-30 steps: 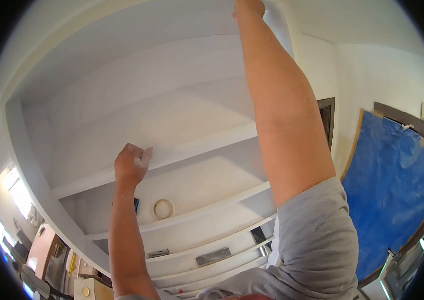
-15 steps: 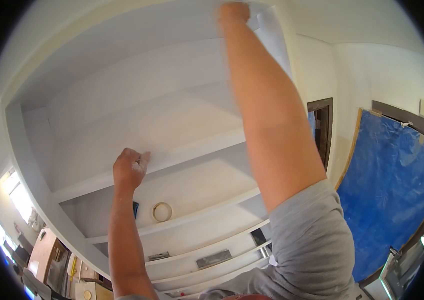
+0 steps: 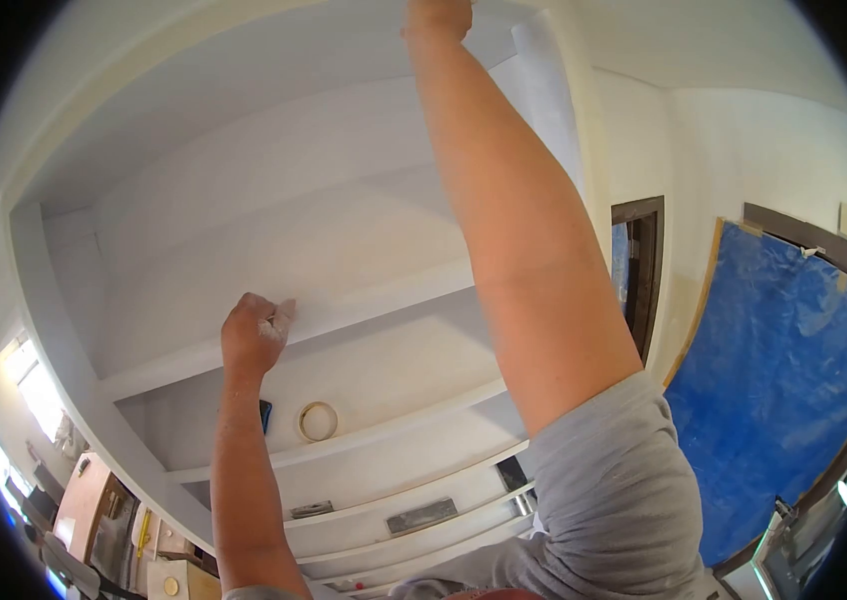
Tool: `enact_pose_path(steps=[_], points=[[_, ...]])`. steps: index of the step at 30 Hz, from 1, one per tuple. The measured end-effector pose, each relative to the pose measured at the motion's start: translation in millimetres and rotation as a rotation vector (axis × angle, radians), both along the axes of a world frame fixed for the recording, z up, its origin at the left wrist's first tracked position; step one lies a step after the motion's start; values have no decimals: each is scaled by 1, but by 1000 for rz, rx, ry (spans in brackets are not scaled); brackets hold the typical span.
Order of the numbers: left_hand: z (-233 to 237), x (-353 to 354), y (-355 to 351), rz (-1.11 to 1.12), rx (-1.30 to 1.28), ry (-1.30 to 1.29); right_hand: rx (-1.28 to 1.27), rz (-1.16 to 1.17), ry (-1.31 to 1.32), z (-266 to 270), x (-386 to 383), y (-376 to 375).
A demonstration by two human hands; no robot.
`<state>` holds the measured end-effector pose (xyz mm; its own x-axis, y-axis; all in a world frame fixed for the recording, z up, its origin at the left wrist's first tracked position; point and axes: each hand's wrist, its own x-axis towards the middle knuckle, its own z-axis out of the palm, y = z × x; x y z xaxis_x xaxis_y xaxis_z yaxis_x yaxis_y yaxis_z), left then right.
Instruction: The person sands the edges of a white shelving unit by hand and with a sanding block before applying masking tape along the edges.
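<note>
My left hand (image 3: 256,335) is raised in front of the white upper shelf (image 3: 374,312), fingers curled closed and dusted with white powder. Whether it grips the shelf edge or a small item cannot be made out. High at the top edge of the view, my right hand (image 3: 441,18) reaches up to the white upper panel (image 3: 344,45) of the shelf unit. Its fingers are mostly cut off by the frame, so what they hold is hidden. A roll of tape (image 3: 318,421) stands on edge on a lower shelf, beside a dark blue item (image 3: 265,415) partly behind my left forearm.
Lower shelves carry a grey rectangular piece (image 3: 422,516), a smaller grey piece (image 3: 312,509) and a metal can (image 3: 525,502). Blue plastic sheeting (image 3: 774,390) covers an opening at right, near a dark door frame (image 3: 650,270). A cluttered wooden cabinet (image 3: 84,510) stands lower left.
My right hand has shifted left and slightly up, partly out of the frame. My left hand stays nearly in place, and the whole view has drifted slightly.
</note>
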<state>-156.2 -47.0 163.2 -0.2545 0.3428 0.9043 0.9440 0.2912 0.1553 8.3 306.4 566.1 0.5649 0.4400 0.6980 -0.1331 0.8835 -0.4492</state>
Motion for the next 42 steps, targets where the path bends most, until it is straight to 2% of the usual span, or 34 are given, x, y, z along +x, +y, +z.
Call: enact_pose_path(steps=[2,5,8,11,14,15,18,21,24,27,30,33,36,39,42], points=[[1,0,-1,-3,1,-13,3,133,-8,4,-6,7],[-1,-3,-2,-19,16,-12,70,-936,-891,-42,64,-41],[-2,-2,2,-13,12,-12,-42,-844,-780,-22,34,-44],[-3,-7,1,-13,10,-9,-50,-913,-669,-25,38,-14],[-2,-2,0,10,4,2,-10,-967,-907,-40,68,-39],[-2,-2,0,21,-5,1,-56,-946,-813,-26,46,-20],[0,-1,1,23,-14,1,-124,-681,-501,-16,31,-2],[1,0,-1,8,2,-15,-25,-949,-998,-40,80,-27],[-2,0,0,15,-2,-20,-31,-1017,-862,-20,44,4],[0,0,2,15,2,-18,2,-902,-651,-24,44,15],[-2,-2,1,15,20,-8,54,-1081,-856,-30,53,-1],[0,4,2,44,0,-27,-45,-64,146,-21,9,-24],[1,2,1,41,-12,-20,10,-786,-544,-29,30,-5],[-2,-1,1,33,1,3,-34,-552,-481,-22,20,-5],[2,5,2,34,-4,-6,-48,-298,-166,-25,8,-17]])
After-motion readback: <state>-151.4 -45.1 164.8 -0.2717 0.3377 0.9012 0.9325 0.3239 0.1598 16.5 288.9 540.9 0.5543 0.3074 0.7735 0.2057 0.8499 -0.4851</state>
